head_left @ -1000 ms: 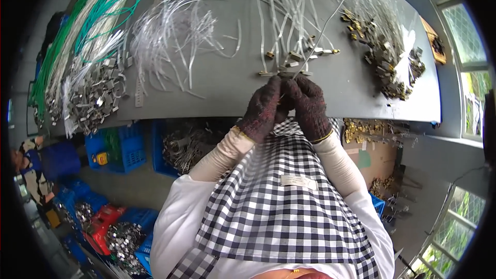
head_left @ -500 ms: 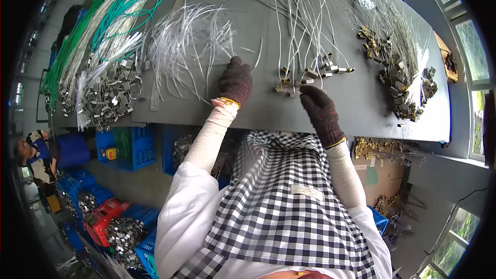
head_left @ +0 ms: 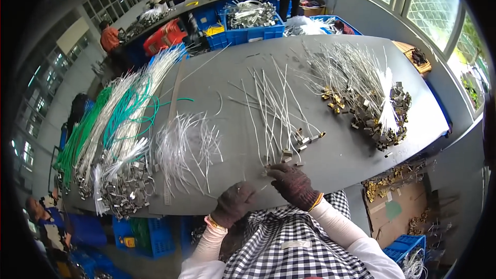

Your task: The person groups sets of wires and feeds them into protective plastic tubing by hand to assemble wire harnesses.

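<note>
gloved right hand (head_left: 293, 185) is pinching a metal-tipped white cable (head_left: 274, 119) on the grey table (head_left: 217, 72); left hand (head_left: 235, 202) is resting curled, holding nothing visible.

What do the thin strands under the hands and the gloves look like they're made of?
Strands: probably pale, glossy plastic ties or coated wire; thin, springy curves, small metal-looking clips at their ends. Gloves on the left hand and right hand: dark knitted fabric, matte and nubby.
</note>
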